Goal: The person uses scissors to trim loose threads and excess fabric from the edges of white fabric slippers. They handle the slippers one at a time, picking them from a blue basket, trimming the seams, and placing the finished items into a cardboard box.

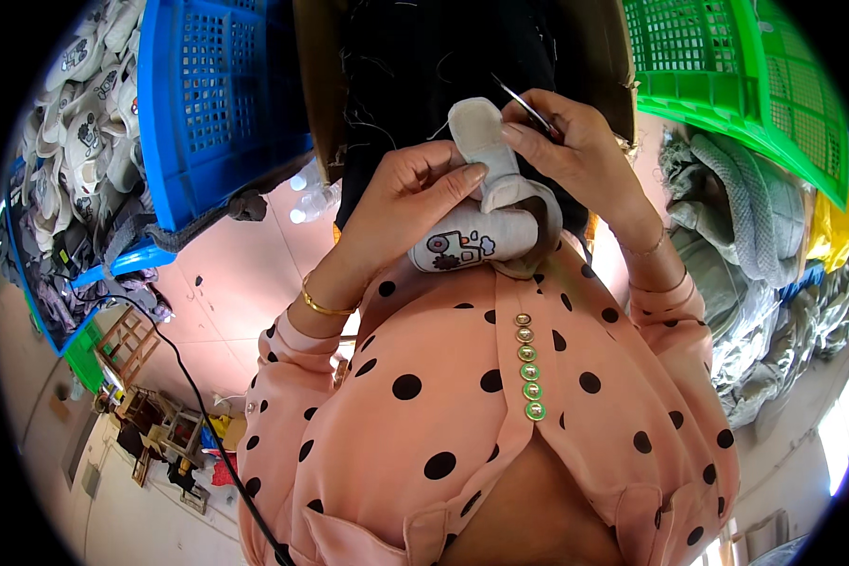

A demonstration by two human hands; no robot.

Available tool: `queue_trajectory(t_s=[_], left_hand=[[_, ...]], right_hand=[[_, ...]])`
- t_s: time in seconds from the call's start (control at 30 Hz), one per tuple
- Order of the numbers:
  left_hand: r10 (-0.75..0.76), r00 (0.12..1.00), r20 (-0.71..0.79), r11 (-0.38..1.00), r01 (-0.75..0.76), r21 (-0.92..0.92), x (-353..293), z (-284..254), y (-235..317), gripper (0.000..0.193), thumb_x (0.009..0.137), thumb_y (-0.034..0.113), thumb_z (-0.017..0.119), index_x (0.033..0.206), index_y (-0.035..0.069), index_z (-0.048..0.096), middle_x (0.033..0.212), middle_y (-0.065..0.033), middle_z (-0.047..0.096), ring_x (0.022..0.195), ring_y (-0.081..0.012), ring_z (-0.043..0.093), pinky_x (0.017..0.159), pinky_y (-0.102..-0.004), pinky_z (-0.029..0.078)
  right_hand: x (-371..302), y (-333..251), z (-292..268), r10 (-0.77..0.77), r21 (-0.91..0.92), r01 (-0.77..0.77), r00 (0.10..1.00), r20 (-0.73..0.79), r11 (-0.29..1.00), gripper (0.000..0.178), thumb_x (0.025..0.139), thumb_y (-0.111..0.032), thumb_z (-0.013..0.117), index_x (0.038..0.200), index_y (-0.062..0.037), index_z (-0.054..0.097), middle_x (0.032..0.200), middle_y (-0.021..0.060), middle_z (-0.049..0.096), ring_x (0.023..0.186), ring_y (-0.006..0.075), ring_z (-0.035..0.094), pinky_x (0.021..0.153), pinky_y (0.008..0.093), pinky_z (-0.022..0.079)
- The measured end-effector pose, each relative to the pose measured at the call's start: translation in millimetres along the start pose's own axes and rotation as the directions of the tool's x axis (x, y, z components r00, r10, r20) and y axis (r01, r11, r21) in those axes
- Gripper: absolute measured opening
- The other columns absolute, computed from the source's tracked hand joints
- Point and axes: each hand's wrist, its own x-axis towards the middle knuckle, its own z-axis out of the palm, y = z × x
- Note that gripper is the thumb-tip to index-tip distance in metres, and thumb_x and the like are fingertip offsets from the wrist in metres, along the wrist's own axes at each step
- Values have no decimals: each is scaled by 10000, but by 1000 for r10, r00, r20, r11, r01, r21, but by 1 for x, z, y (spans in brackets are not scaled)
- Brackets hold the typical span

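A small off-white cloth shoe (486,234) with a vehicle picture on its toe lies close against my front. My left hand (410,193) pinches its raised pale flap (481,130) between thumb and fingers. From the far side of the flap, my right hand (575,151) comes in with its fingers closed around small metal scissors (524,102), whose tip points up and left. The right thumb rests at the flap's edge. Part of the scissors is hidden inside the right hand. Dark cloth (424,57) with loose threads lies beyond both hands.
To the left stands a blue plastic crate (184,123), beside a heap of similar shoes (90,132). A green crate (764,104) is at the right, above piled grey fabric (736,208). Cardboard edges (618,57) flank the dark cloth. A black cable (198,396) runs down the left.
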Motion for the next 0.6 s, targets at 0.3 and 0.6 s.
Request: queue_trajectory(t_s=[0.3,0.6], left_hand=[[147,987,-58,989,-148,-22,0,4,3,119,948,100,616,980,-13,638,816,-9,649,748,-31,584,685,-184,486],[56,981,-188,997,-65,-39,-3,7,6,135,907,109,662,822,4,670,747,-31,660,672,-41,588,626,-187,493]], right_hand=[[-5,2,9,123,503,-173,984,132,847,200,989,-220,560,956,-25,587,679,-65,428,607,9,359,515,181,308],[-18,-3,-17,-506,-715,309,859,-73,627,366,817,-427,695,784,-96,541,584,22,553,539,215,583,465,317,444]])
